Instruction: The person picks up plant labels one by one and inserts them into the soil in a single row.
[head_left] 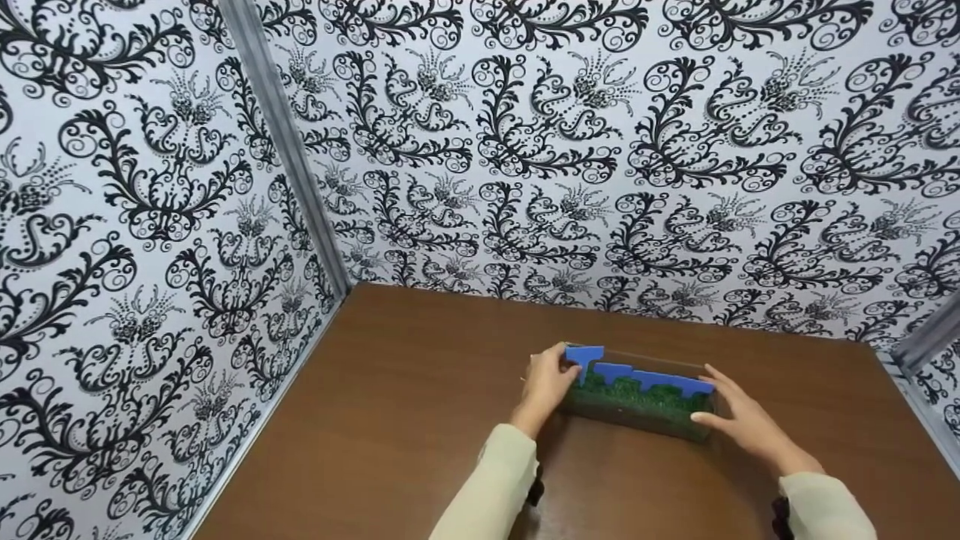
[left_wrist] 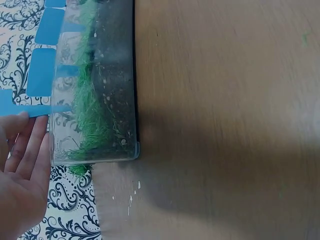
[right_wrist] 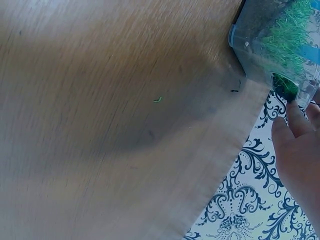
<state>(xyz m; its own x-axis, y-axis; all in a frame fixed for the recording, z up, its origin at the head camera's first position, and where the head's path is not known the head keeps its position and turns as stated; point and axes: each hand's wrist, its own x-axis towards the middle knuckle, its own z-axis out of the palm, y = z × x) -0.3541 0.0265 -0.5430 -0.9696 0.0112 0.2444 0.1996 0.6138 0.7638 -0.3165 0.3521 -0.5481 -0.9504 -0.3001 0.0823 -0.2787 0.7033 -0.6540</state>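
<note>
A clear plastic box (head_left: 630, 426) stands on the table, holding dark soil (left_wrist: 112, 75) and green grass (head_left: 626, 391). Several blue plant labels (head_left: 652, 381) stick up in a row from the grass. At the box's left end, my left hand (head_left: 546, 382) pinches a T-shaped blue plant label (head_left: 585, 354) that sits higher than the others; its stem reaches down inside the box wall. My right hand (head_left: 750, 420) spans the right end, fingers fairly straight. In the right wrist view, its fingertips touch that end beside a dark opening (right_wrist: 285, 87).
The brown wooden table (head_left: 420, 375) extends around the box. Patterned black-and-white walls (head_left: 555, 150) rise behind and to the left, with a grey corner post (head_left: 281, 135). A small green scrap (right_wrist: 157, 100) lies on the tabletop.
</note>
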